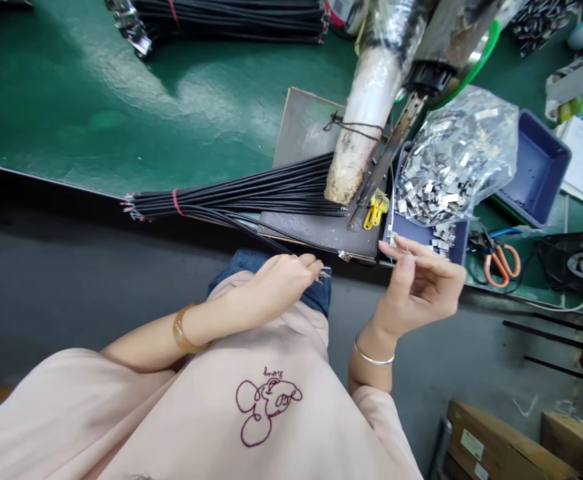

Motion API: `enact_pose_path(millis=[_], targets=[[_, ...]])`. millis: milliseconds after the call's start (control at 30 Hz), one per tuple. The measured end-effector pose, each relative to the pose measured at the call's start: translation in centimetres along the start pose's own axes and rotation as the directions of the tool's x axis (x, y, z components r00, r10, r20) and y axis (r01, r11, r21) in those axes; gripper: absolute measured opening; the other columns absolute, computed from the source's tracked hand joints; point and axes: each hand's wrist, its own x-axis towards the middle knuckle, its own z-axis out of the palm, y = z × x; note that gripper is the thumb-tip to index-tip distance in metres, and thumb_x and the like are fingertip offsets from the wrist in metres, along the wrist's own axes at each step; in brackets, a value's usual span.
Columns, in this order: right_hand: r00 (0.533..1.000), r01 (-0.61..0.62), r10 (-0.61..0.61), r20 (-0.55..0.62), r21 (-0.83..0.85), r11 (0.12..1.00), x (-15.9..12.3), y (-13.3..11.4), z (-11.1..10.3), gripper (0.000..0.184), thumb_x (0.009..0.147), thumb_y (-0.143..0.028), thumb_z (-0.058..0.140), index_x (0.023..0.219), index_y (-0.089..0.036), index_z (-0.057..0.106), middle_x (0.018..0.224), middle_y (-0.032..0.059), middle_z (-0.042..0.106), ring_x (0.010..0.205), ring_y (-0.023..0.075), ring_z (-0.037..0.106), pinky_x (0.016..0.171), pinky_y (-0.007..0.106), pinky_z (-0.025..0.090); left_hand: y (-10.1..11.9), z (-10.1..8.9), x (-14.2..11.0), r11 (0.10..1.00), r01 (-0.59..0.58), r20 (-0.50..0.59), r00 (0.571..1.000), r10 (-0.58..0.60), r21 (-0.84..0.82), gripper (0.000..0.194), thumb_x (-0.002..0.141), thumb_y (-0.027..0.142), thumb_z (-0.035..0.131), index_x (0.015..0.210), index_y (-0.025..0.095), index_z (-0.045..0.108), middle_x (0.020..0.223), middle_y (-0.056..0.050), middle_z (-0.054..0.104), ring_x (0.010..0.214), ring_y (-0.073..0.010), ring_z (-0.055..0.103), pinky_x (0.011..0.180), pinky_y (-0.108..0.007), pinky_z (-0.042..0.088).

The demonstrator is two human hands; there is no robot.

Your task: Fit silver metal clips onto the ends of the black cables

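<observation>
My left hand is closed in a pinch on the end of a black cable that runs from the bundle of black cables lying on the green bench; a small metal clip shows at its fingertips. My right hand hovers at the bench edge beside the blue tray, fingers curled, thumb and forefinger pinched on a small metal clip.
A clear bag of metal clips sits in the blue tray. A wrapped press tool stands over a dark plate. Orange scissors, a yellow clip, another cable bundle and cardboard boxes are around.
</observation>
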Motion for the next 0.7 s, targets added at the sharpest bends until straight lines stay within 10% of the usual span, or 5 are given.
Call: enact_pose_path(millis=[133,267,400,700], targets=[[0.999,0.003,-0.004,0.048,0.006,1.000,-0.4,-0.2,0.2,0.007,0.090,-0.018,0.066,0.090,-0.020,0.059,0.091,0.0013,0.077,0.072,0.0176,0.078,0.064,0.032,0.065,0.0,0.5,0.6,0.987,0.077,0.158,0.982,-0.100,0.142,0.037,0.082,-0.007,0.048,0.106,0.008,0.072,0.094,-0.013,0.073,0.068,-0.0201,0.070,0.056,-0.028,0.047],[0.997,-0.035,0.042,0.072,-0.086,0.996,-1.0,0.0,-0.3,0.007,0.092,-0.023,0.065,0.091,-0.021,0.058,0.083,-0.0028,0.075,0.057,0.0119,0.072,0.058,0.027,0.063,-0.5,-0.7,1.4,0.967,0.062,-0.043,0.996,-0.075,-0.248,0.016,0.091,0.012,0.059,0.089,0.013,0.076,0.076,-0.005,0.072,0.063,-0.0143,0.064,0.057,-0.024,0.042],[0.995,0.010,0.006,0.096,-0.171,0.985,-1.4,0.0,-0.9,0.008,0.090,-0.023,0.069,0.091,-0.022,0.061,0.080,-0.0041,0.074,0.057,0.0100,0.070,0.049,0.021,0.058,-0.7,-2.2,1.8,0.732,0.129,-0.087,0.964,-0.249,-0.669,0.015,0.086,0.022,0.069,0.076,0.013,0.075,0.050,0.006,0.052,0.043,-0.0056,0.035,0.045,-0.021,0.026],[0.954,-0.033,0.066,0.291,-0.116,0.993,-1.7,-0.8,-0.3,0.010,0.086,-0.013,0.071,0.089,-0.021,0.066,0.093,0.0012,0.079,0.082,0.0142,0.077,0.069,0.025,0.064,-0.1,-2.2,2.4,0.604,0.161,-0.092,0.926,-0.366,-0.781,0.013,0.084,0.020,0.068,0.077,0.010,0.074,0.064,0.001,0.066,0.042,-0.0020,0.028,0.039,-0.019,0.020]])
